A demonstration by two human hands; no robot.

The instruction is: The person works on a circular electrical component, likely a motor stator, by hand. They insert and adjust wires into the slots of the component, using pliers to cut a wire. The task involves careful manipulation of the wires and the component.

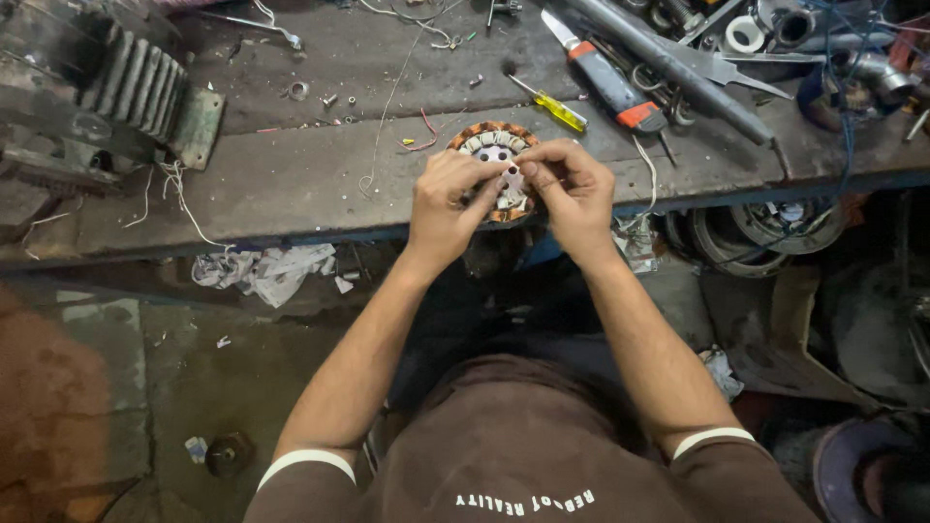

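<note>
A round motor stator (496, 145) with copper-coloured windings and a pale centre lies on the dark workbench (291, 194) near its front edge. My left hand (448, 205) rests over its lower left side, fingers curled onto the windings. My right hand (572, 189) covers its right side, thumb and forefinger pinched together at the coil, possibly on a thin wire that is too small to make out. Both hands hide the stator's lower half.
A yellow-handled screwdriver (554, 107) and an orange-and-grey knife (605, 82) lie just behind the stator. A long metal rod (678, 68), rings and wires crowd the right end. A finned motor housing (107, 87) sits at far left. Crumpled paper (266, 271) lies below the bench.
</note>
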